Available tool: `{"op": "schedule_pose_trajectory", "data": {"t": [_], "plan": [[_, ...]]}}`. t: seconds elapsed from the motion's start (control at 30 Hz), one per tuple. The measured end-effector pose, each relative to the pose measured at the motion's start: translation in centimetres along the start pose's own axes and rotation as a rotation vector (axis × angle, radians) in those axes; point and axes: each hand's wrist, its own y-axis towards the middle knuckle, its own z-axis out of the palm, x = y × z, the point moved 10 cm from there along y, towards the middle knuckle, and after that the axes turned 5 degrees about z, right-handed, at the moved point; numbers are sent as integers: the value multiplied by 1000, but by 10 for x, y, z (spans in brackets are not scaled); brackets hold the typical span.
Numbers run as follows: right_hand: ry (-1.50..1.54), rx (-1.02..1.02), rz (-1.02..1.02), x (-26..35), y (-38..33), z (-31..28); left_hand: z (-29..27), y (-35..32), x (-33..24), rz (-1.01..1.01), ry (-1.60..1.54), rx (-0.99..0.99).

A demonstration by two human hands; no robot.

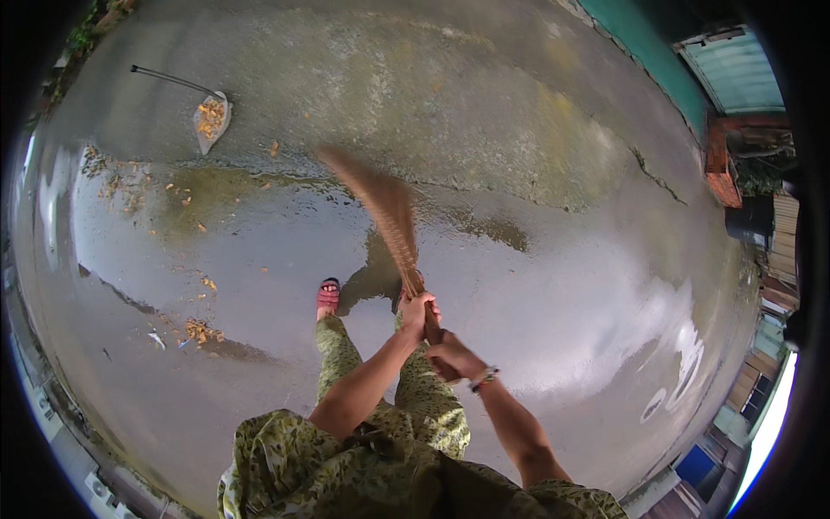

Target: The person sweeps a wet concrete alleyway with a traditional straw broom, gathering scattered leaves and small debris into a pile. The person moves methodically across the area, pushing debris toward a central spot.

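Broom (399,235) slants over wet pavement (553,294) at twelve o'clock, long axis running five to eleven, blurred bristles (373,192) toward eleven; left hand (418,313) and right hand (456,355) curl closed around its handle (433,329).

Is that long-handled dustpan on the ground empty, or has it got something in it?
Not empty: yellow-brown leaves lie heaped in the dustpan, with part of its pale surface left bare around them.

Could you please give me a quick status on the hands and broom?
Left hand and right hand gripping broom, left nearer the bristles. Bristles blurred over wet ground. Leaf pile left; dustpan holding leaves beyond.
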Motion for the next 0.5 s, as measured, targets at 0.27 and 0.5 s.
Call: {"op": "schedule_pose_trajectory", "data": {"t": [0.27, 0.5], "plan": [[-103, -124, -172, 73, -80, -82, 136, 5, 19, 155, 35, 98], [172, -447, -292, 196, 8, -151, 289, 126, -16, -51, 280, 571]]}}
